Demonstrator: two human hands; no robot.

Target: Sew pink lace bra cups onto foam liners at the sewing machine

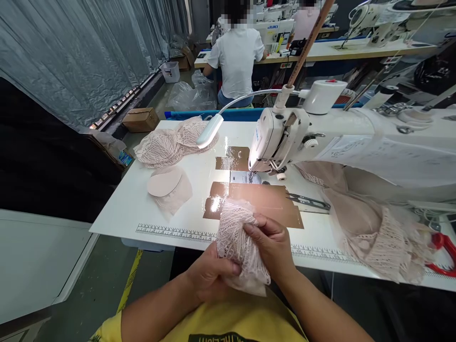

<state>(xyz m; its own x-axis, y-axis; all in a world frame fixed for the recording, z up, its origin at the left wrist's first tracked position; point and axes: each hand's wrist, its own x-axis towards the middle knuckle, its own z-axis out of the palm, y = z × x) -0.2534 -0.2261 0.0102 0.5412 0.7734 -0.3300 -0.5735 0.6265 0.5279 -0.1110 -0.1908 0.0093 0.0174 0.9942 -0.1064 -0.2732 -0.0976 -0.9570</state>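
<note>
Both my hands hold a pale pink lace bra cup piece [237, 237] in front of the table edge. My left hand [213, 270] grips its lower left side, thumb on top of the lace. With thumb and fingers, my right hand [272, 242] pinches the upper right edge. Behind the piece stands a white sewing machine [278, 137], its needle area over a metal plate [242, 177]. Brown tape [263, 199] covers part of the tabletop there. To the left lie a smooth oval foam cup on sheer lace [164, 183] and several joined lace cups [171, 142].
Thread snips [309, 201] lie right of the tape. More beige lace and fabric [377, 228] is heaped on the right, near red-handled scissors [443, 254]. A lamp [210, 130] hangs over the table [121, 213]. A person in white [235, 61] sits ahead.
</note>
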